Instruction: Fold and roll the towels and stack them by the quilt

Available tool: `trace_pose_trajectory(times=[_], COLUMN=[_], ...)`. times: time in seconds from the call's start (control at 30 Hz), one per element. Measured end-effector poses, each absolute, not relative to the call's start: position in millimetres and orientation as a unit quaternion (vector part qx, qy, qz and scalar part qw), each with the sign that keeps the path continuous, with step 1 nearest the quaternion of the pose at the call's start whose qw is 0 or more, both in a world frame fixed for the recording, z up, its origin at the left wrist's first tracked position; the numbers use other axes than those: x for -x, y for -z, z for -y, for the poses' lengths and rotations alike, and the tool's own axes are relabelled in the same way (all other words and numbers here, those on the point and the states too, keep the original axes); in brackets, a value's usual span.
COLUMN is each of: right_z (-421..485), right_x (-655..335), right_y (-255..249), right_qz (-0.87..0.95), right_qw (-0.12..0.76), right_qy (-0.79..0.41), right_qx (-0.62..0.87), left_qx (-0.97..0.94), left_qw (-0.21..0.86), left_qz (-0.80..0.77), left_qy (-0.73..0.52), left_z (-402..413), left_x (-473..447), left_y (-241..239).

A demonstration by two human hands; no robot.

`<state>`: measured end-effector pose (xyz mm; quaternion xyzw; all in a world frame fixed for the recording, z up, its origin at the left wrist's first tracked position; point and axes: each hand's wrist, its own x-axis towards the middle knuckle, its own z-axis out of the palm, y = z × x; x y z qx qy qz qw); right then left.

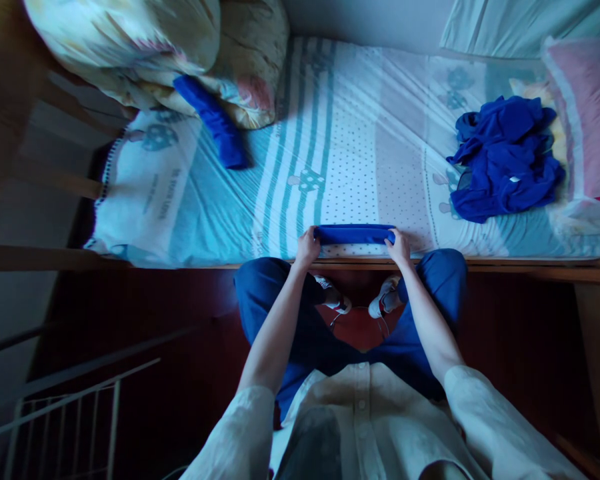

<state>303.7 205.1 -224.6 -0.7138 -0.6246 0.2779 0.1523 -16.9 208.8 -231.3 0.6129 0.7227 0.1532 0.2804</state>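
Observation:
A narrow folded strip of blue cloth (pixel 355 234) lies along the front edge of the bed, over its dotted sheet. My left hand (pixel 308 247) grips the strip's left end, and my right hand (pixel 398 247) pinches the right end between thumb and fingers. To the right rests a crumpled pile of blue cloth (pixel 507 160) with a small white tag. Another blue cloth, rolled or folded long (pixel 213 123), lies at an angle on the left part of the bed, its upper end against the bundled quilt.
The patterned bedsheet (pixel 350 147) covers the bed up to the wall. A bundled floral quilt (pixel 250 60) sits at the upper left, and a pink pillow (pixel 593 113) at the right. A wooden rail (pixel 540 268) runs along the bed's front. White metal bars (pixel 80 400) stand lower left.

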Motion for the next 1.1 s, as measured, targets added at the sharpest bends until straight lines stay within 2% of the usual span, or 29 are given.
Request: trace_pose_trajectory(times=[0.33, 0.67, 0.87, 1.1], right_z=[-205, -213, -212, -209], right_x=[-301, -304, -305, -306], right_y=[222, 241, 248, 251], right_qz=[0.612, 0.515, 0.488, 0.490], right_qw=[0.155, 0.235, 0.238, 0.254], right_qy=[-0.282, -0.283, -0.302, -0.306], right_qx=[0.722, 0.774, 0.784, 0.776], left_qx=[-0.598, -0.504, -0.509, -0.527], left_qw=[0.294, 0.328, 0.324, 0.311], left_qz=[-0.731, -0.790, -0.794, -0.788], left_qy=[-0.149, -0.122, -0.066, -0.065], left_z=[-209, -211, -210, -209], left_x=[15, 9, 7, 5], left_y=[227, 210, 209, 210])
